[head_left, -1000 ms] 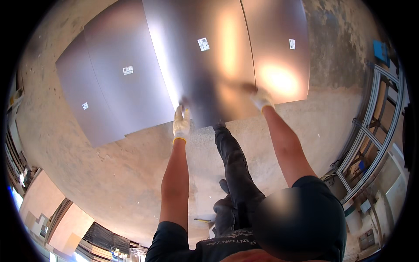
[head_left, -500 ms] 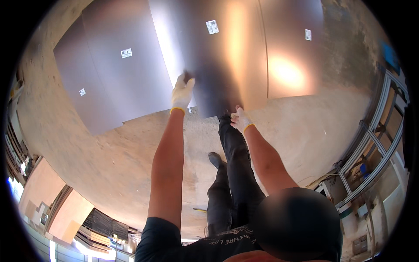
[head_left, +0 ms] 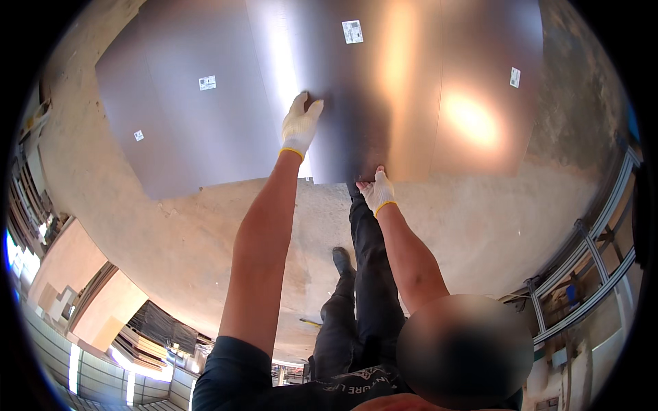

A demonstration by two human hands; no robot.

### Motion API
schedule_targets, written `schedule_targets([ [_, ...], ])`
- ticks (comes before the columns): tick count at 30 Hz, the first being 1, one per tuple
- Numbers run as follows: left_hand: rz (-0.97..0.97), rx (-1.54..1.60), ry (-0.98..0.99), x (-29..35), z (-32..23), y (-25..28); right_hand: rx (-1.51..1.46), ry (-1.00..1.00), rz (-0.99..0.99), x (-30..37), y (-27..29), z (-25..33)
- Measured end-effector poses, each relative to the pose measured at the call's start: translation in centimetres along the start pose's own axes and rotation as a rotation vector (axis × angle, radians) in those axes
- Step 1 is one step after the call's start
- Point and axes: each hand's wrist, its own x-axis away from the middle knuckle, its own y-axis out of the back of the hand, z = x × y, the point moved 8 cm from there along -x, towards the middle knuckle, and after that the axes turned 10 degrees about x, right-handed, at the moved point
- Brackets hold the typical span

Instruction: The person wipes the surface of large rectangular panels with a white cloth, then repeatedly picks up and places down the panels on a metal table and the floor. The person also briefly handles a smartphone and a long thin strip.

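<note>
Several glossy grey-brown sheets (head_left: 226,137) lie side by side with narrow seams, each large and flat with a small white label. My left hand (head_left: 300,127), in a white knit glove with a yellow cuff, rests on the surface near the seam of the middle sheet (head_left: 343,116). Its thumb and fingers are apart. At the near edge of that middle sheet, my right hand (head_left: 375,190), gloved the same way, grips the border with the thumb on top; fingers underneath are partly hidden. One leg (head_left: 373,240) reaches forward, its foot hidden by the sheet.
A worn concrete floor (head_left: 466,233) surrounds the sheets. To the right stands a metal frame rack (head_left: 589,253). Stacked boards (head_left: 68,257) are at the lower left. My other shoe (head_left: 341,260) stands on the floor behind the forward leg.
The middle and right sheets now line up more closely; the dark gap between them has narrowed to a faint seam. My left hand has moved forward and its fingers have spread.
</note>
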Motion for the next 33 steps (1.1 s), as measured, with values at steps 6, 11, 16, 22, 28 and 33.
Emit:
schedule_targets([
  [6,0.034,-0.084,-0.091,1.1,-0.1,2.2,0.374,-0.106,0.014,0.9,0.7,-0.5],
  [11,0.167,-0.41,0.094,6.3,8.3,-1.7,1.434,0.132,0.187,0.8,10.7,1.8],
  [16,0.448,-0.132,0.164,21.9,19.2,-7.8,1.797,0.154,0.313,8.2,17.6,3.4],
  [22,0.659,1.128,0.514,40.4,16.2,-17.8,0.81,0.047,0.801,26.9,14.5,-5.5],
  [28,0.478,0.615,0.243,54.6,11.1,-17.7,0.415,0.398,0.37,27.2,27.2,-5.8],
  [33,0.907,0.782,0.443,66.8,10.7,-20.9,0.315,0.049,0.873,40.5,31.7,-7.6],
])
